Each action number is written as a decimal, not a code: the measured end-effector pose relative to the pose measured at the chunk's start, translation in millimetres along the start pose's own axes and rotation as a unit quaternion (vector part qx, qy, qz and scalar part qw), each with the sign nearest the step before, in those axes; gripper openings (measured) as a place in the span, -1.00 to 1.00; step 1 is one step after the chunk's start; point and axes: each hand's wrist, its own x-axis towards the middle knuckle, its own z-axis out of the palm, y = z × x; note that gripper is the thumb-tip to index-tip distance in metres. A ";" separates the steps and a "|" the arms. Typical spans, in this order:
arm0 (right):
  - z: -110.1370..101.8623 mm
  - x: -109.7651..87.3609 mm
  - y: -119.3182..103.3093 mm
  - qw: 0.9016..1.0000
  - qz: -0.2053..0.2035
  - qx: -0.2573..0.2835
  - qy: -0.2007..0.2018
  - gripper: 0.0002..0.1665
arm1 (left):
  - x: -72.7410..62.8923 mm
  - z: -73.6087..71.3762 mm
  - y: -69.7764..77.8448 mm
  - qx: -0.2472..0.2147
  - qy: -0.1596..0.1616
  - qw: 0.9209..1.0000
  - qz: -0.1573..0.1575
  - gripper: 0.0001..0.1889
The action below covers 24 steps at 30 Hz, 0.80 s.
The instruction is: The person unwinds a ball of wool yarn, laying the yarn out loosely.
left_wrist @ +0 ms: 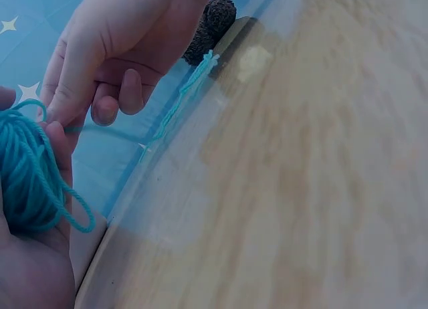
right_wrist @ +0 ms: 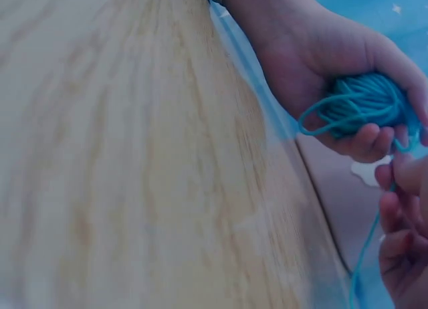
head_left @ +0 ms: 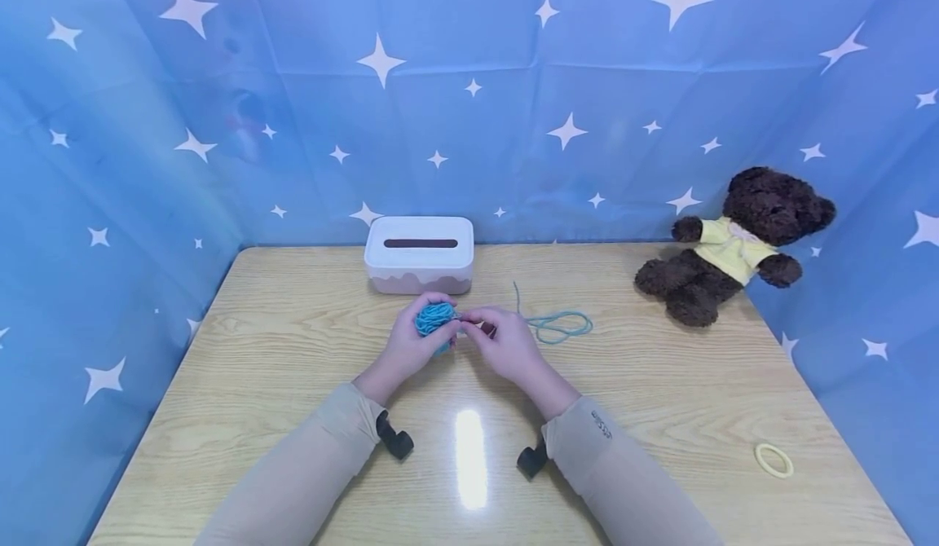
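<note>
A ball of turquoise yarn [head_left: 434, 318] sits in my left hand [head_left: 411, 344], whose fingers and thumb curl round it. In the right wrist view the ball [right_wrist: 364, 105] shows a loose loop hanging off its side. Close beside it, my right hand [head_left: 508, 345] pinches the yarn strand between thumb and fingertips, right at the ball's edge. From that pinch the strand [right_wrist: 366, 255] runs down toward the table. A loose tail of yarn [head_left: 561, 328] lies in loops on the wood, to the right of the right hand.
A white tissue box [head_left: 420, 262] with a slot on top stands just behind the hands. At the table's back right corner leans a dark brown teddy bear [head_left: 722, 257] in a yellow shirt. A pale yellow ring [head_left: 773, 460] lies near the right edge of the wooden table [head_left: 293, 318].
</note>
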 end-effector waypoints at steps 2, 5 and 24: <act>-1.0 0.1 0.8 1.000 0.008 0.004 0.005 -0.79 | -0.4 -0.7 -0.1 -0.002 0.000 1.000 0.001 -0.61; -8.0 0.1 4.3 1.000 0.021 0.008 0.020 -0.79 | -0.5 -1.1 -0.3 -0.001 0.005 1.000 -0.002 -0.62; -94.1 -20.9 65.7 0.976 0.085 -0.070 0.185 -0.79 | 1.3 1.1 1.1 -0.017 0.059 0.998 -0.021 -0.64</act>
